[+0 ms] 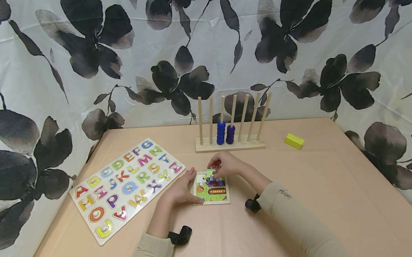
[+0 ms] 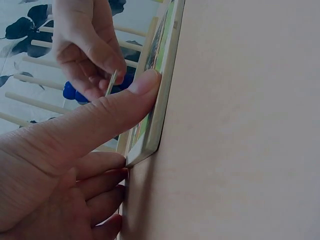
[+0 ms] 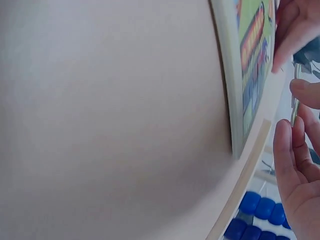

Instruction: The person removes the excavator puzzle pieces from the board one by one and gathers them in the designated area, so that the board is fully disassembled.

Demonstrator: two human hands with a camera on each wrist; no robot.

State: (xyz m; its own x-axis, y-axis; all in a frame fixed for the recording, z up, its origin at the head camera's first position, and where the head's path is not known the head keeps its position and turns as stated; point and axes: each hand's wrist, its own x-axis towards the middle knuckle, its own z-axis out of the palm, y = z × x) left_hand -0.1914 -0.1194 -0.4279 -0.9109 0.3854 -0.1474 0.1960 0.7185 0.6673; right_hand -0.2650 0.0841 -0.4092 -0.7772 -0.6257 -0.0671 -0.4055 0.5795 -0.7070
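Note:
A small square jigsaw puzzle board [image 1: 228,192] with a pale wooden rim and a colourful vehicle picture lies flat on the table. At its left side is my left hand [image 1: 182,189], the straight thumb [image 2: 142,87] pressing on the near-left corner and the other fingers lying along the edge. My right hand [image 1: 227,164] pinches a thin green puzzle piece [image 1: 210,172] between thumb and fingertips. In the right wrist view this piece [image 3: 294,111] is seen edge-on, held above the board's far part. The right fingers cover part of the picture.
An alphabet peg board [image 1: 126,217] with colourful letters lies at the left. Behind the puzzle stands a wooden bead rack [image 1: 203,145] with upright pegs, blue beads [image 1: 221,133] and purple beads [image 1: 230,134] on two of them. A yellow block [image 1: 294,141] lies at the back right.

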